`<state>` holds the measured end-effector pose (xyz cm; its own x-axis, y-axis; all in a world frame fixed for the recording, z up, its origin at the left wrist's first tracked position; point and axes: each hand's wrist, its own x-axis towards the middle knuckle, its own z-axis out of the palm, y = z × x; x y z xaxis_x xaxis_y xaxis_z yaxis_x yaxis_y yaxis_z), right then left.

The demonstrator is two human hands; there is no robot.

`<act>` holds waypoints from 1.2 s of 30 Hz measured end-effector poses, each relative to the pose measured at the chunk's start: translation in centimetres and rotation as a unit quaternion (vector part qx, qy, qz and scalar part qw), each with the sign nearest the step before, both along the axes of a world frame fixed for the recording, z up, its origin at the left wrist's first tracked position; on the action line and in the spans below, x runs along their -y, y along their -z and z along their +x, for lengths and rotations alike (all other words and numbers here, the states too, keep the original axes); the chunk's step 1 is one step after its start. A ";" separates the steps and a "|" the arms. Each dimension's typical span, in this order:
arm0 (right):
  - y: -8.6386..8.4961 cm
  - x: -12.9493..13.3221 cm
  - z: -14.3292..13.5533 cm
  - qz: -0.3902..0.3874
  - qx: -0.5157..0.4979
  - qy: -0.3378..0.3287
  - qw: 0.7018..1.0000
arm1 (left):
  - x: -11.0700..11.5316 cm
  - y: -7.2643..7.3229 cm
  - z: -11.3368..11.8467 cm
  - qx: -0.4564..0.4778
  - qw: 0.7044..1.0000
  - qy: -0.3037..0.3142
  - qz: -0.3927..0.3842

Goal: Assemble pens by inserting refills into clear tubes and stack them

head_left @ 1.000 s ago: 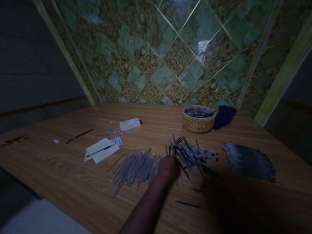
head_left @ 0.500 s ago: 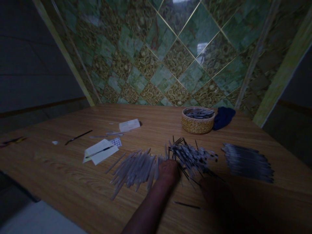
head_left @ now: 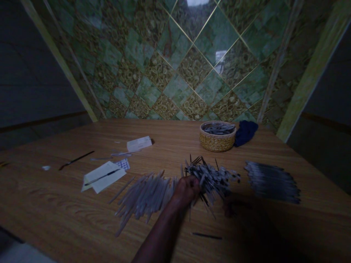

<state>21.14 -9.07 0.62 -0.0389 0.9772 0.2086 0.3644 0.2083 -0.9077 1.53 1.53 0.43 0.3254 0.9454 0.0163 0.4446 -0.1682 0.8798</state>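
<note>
My left hand [head_left: 188,188] has its fingers curled in a pinch at the left edge of a jumbled pile of thin black-and-pale sticks [head_left: 212,175]. A pale end shows by its fingertips, but whether it is gripped is unclear. Beside the wrist, pale slender tubes [head_left: 144,195] lie in a loose, roughly parallel heap. My right hand [head_left: 233,204] is in deep shadow at the pile's lower right edge, and its fingers are hard to make out. One dark stick [head_left: 207,236] lies alone nearer to me.
At the right lies a neat row of dark-centred sticks [head_left: 272,182]. A woven basket [head_left: 217,141] of similar sticks stands at the back beside dark blue cloth [head_left: 246,132]. Leftward are paper sheets [head_left: 105,175], a small white box [head_left: 139,144] and a thin dark brush-like stick [head_left: 76,160].
My left hand has turned and its fingers have curled at the jumbled pile's edge. My right hand shows slightly more clearly. The whole view has shifted, so table items appear further left.
</note>
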 end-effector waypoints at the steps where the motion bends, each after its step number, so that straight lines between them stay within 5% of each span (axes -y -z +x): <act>1: -0.4 0.0 0.1 0.002 -0.018 -0.003 1.000 | 0.2 0.0 0.2 0.047 0.999 0.015 -0.022; 5: -1.5 0.2 0.5 0.016 -0.104 -0.020 0.994 | 1.1 -0.4 1.0 0.132 0.987 0.062 -0.075; 11: -1.7 0.1 0.8 0.020 -0.131 0.049 0.990 | 1.6 -0.4 1.7 0.164 0.981 0.083 -0.068; 17: -2.3 -0.1 1.1 0.041 -0.266 0.117 0.956 | 2.1 -0.2 1.9 0.124 0.984 0.126 -0.029; 36: -3.0 -0.4 0.4 0.015 -0.285 0.091 0.954 | 2.5 -0.8 2.0 0.021 0.975 0.192 0.106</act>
<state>21.57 -8.66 3.64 0.2589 0.9503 0.1729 -0.1540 0.2173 -0.9639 3.51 -0.94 1.24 0.6495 0.7282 0.2187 0.2780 -0.4951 0.8232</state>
